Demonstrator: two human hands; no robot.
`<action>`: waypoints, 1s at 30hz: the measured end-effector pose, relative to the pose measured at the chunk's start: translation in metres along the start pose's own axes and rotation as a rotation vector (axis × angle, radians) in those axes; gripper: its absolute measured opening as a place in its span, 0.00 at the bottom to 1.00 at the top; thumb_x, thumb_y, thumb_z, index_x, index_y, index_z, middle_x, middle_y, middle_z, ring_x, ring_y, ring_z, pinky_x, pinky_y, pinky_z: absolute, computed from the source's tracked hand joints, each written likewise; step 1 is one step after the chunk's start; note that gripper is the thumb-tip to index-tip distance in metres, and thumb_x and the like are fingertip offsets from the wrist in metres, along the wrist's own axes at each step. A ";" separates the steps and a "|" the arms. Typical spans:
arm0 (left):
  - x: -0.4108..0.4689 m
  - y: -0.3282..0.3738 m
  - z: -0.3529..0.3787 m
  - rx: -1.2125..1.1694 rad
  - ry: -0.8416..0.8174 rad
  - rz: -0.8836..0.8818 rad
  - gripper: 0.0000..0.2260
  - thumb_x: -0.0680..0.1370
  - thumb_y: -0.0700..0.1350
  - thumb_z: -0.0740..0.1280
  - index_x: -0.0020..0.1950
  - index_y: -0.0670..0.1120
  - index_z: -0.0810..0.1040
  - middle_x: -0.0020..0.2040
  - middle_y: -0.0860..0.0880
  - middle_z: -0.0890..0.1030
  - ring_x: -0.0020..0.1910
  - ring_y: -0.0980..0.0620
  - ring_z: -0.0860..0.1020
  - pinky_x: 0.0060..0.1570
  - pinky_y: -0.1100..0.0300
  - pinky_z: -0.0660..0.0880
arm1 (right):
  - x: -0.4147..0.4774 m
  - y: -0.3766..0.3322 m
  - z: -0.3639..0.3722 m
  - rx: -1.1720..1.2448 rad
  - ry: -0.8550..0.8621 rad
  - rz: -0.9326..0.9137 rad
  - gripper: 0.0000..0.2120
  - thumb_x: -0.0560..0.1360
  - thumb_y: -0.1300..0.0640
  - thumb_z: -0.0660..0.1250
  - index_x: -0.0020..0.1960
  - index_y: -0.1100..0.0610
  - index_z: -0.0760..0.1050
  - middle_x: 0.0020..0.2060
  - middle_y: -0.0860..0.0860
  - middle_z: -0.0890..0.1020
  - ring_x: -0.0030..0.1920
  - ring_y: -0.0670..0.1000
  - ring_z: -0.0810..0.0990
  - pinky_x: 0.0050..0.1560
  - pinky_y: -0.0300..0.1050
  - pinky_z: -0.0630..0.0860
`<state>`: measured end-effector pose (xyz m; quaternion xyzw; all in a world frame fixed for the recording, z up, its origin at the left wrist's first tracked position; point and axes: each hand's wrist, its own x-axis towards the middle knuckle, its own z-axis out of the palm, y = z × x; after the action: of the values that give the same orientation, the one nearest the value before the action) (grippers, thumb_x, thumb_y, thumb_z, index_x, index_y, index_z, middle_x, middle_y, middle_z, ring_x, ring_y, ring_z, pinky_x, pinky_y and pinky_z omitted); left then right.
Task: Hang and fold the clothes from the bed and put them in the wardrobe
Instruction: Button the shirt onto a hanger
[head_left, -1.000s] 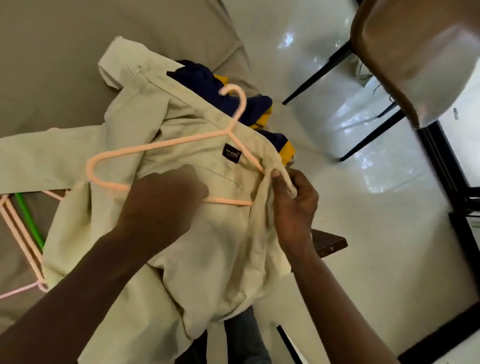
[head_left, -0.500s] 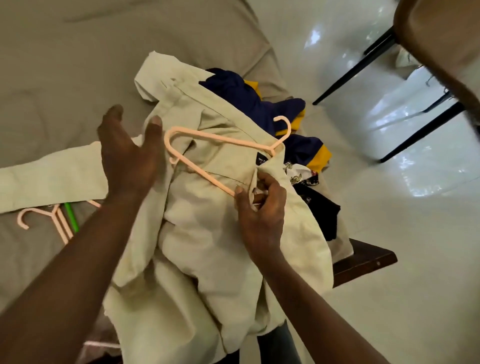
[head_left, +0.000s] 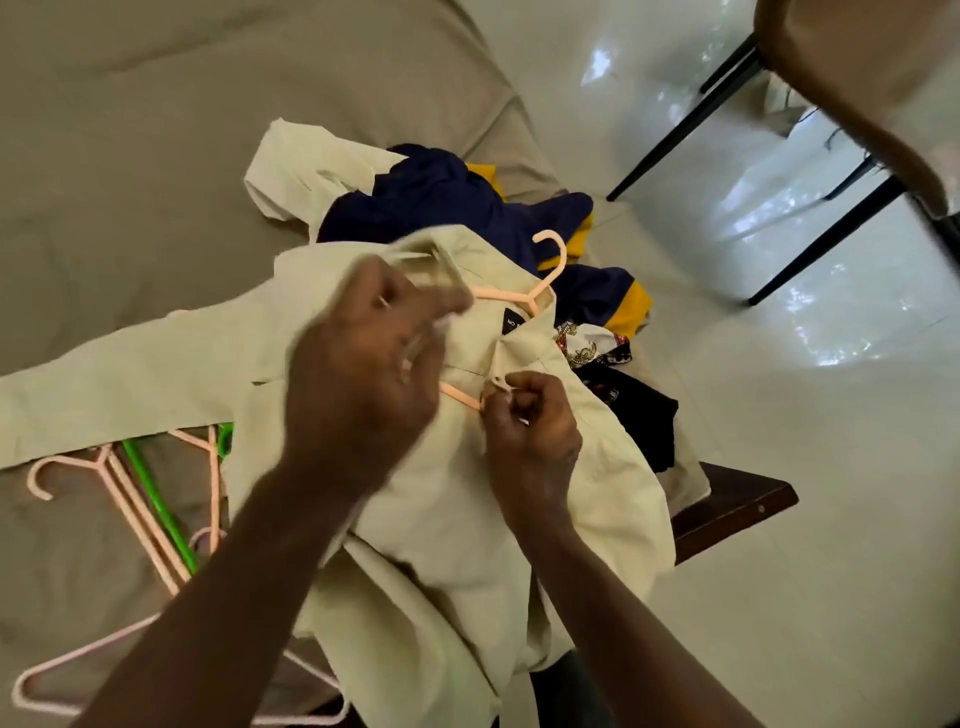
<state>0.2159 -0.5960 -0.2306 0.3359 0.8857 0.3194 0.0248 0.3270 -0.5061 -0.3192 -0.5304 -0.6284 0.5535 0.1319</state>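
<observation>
One shoulder of the beige cotton shirt (head_left: 467, 519) now covers the peach plastic hanger (head_left: 511, 294); the left hand (head_left: 363, 374) is too blurred to tell its grip, the right hand (head_left: 530, 421) pinches fabric; hanging seems nearly done.

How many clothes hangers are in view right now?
5: a peach hanger in the cream shirt; on the bed at left, a pink hanger, a green hanger, a second pink hanger and a pale hanger nearest. The shirt may hide more.
</observation>
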 end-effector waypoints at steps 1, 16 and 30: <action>-0.013 0.003 0.011 0.038 -0.091 0.007 0.15 0.78 0.44 0.68 0.63 0.51 0.85 0.52 0.49 0.77 0.44 0.52 0.78 0.41 0.56 0.79 | 0.001 0.002 -0.003 0.040 0.019 0.066 0.03 0.76 0.55 0.74 0.48 0.50 0.81 0.37 0.47 0.85 0.38 0.43 0.83 0.44 0.42 0.80; -0.050 -0.003 0.067 0.118 -0.011 -0.415 0.13 0.79 0.61 0.67 0.58 0.56 0.81 0.43 0.54 0.83 0.46 0.48 0.81 0.46 0.52 0.74 | -0.008 -0.003 -0.014 0.615 -0.190 0.480 0.06 0.76 0.68 0.73 0.51 0.65 0.79 0.44 0.60 0.83 0.47 0.59 0.84 0.57 0.54 0.84; -0.037 0.030 0.095 0.000 0.303 -0.524 0.10 0.78 0.55 0.72 0.46 0.49 0.79 0.42 0.53 0.82 0.39 0.53 0.79 0.43 0.56 0.76 | -0.009 0.004 -0.015 0.563 -0.222 0.488 0.09 0.78 0.68 0.71 0.58 0.67 0.78 0.40 0.58 0.81 0.32 0.48 0.80 0.34 0.41 0.79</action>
<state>0.2868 -0.5498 -0.2946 0.0443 0.9359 0.3486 -0.0260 0.3440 -0.5054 -0.3138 -0.5442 -0.3177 0.7735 0.0683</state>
